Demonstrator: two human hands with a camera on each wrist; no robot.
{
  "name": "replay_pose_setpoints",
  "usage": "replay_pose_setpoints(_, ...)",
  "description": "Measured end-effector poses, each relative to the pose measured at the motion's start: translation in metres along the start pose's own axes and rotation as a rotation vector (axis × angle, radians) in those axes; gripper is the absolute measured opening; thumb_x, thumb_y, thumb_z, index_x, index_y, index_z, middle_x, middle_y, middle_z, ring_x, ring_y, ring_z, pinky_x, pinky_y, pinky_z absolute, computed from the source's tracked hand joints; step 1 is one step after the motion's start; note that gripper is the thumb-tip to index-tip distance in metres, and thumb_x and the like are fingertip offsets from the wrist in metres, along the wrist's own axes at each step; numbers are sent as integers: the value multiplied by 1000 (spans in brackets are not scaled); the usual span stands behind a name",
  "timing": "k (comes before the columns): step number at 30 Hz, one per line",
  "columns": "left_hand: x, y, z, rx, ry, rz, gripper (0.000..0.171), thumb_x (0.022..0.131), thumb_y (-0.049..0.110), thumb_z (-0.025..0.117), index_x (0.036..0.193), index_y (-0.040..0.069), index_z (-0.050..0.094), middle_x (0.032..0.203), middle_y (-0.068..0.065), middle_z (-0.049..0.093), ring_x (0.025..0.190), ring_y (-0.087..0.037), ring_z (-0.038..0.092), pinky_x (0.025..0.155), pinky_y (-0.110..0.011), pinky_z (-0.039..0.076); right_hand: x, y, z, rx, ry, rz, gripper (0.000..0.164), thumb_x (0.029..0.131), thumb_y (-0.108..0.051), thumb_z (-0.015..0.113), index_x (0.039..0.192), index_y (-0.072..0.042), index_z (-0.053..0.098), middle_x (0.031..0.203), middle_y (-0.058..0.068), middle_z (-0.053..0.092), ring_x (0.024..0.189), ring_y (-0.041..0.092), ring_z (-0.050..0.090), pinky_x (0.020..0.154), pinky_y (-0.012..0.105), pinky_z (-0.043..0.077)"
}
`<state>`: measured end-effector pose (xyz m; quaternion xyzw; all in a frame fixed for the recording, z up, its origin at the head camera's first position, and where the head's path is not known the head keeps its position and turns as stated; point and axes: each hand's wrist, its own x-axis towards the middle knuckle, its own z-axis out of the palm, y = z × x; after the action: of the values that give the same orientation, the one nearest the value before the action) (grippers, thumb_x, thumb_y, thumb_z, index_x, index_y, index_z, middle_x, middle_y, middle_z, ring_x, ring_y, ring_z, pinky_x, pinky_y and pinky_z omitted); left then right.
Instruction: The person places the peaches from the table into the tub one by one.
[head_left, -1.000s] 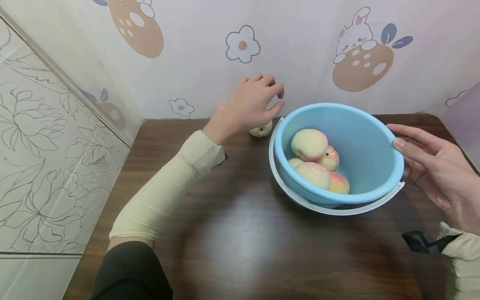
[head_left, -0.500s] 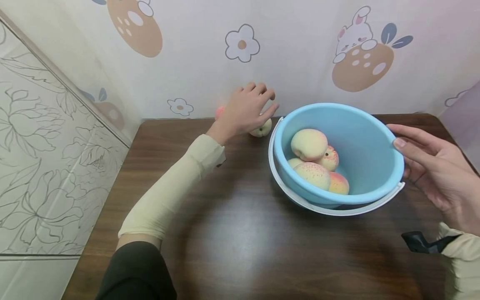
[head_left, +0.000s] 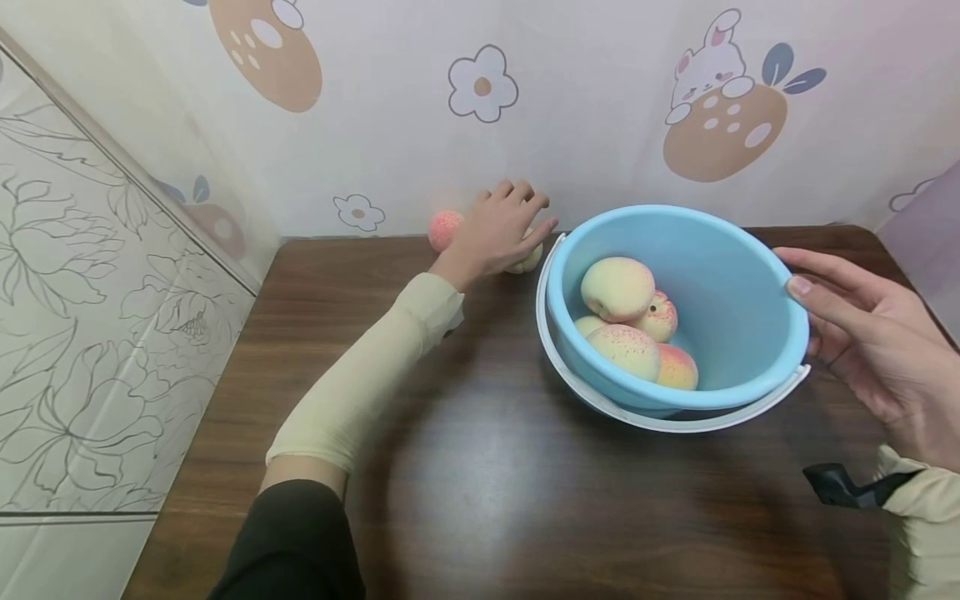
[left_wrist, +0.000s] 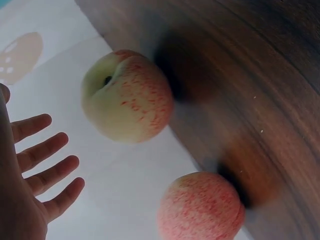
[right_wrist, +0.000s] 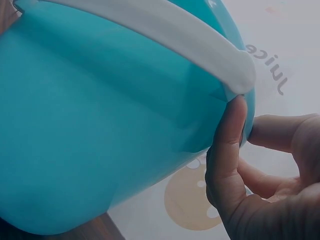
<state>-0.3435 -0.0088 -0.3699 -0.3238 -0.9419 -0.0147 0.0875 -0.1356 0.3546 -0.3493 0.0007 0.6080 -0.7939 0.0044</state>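
Note:
At the table's back edge my left hand (head_left: 501, 227) hovers over a pale yellow peach (head_left: 528, 260), partly covering it in the head view. Its fingers are spread and relaxed, holding nothing; the left wrist view shows a gap between the fingers (left_wrist: 52, 150) and the red-flecked yellow peach (left_wrist: 127, 97). A pink peach (head_left: 446, 229) lies left of that wrist. My right hand (head_left: 877, 333) pinches the right rim of a light blue bucket (head_left: 738, 317), thumb and fingers on either side. Several peaches (head_left: 624, 350) rest inside the bucket, toward its left.
The bucket's white handle (head_left: 667, 423) hangs down along its front. A patterned wall covering (head_left: 592, 142) rises right behind the dark wood table (head_left: 480, 483). White panels with flower drawings (head_left: 97, 350) stand along the left side.
My left hand has come down and slightly nearer to the yellow peach, and the pink peach has come into view behind the wrist. The right hand and bucket stay in place.

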Motion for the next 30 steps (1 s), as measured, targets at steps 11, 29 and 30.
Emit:
replay_pose_setpoints(11, 8, -1, 26, -20, -36, -21, 55, 109, 57, 30, 146, 25, 57, 144, -6, 57, 131, -26, 51, 108, -47, 49, -1, -1, 0, -1, 2, 12, 45, 104, 8, 49, 142, -12, 62, 122, 0, 75, 86, 17, 79, 61, 30, 62)
replay_pose_setpoints(29, 9, -6, 57, -78, 8, -4, 45, 108, 50, 38, 132, 23, 67, 127, -6, 63, 112, -24, 56, 86, -40, 56, 2, 1, -5, -13, -6, 36, 46, 105, 6, 50, 145, -12, 60, 125, 0, 73, 88, 17, 80, 66, 31, 63)
replay_pose_setpoints(30, 9, -6, 58, -86, 7, -2, 45, 108, 49, 39, 132, 23, 67, 127, -7, 63, 112, -24, 56, 86, -40, 56, 2, 1, -5, -10, -4, 37, 45, 105, 6, 50, 145, -12, 60, 125, -1, 74, 88, 17, 80, 66, 31, 63)
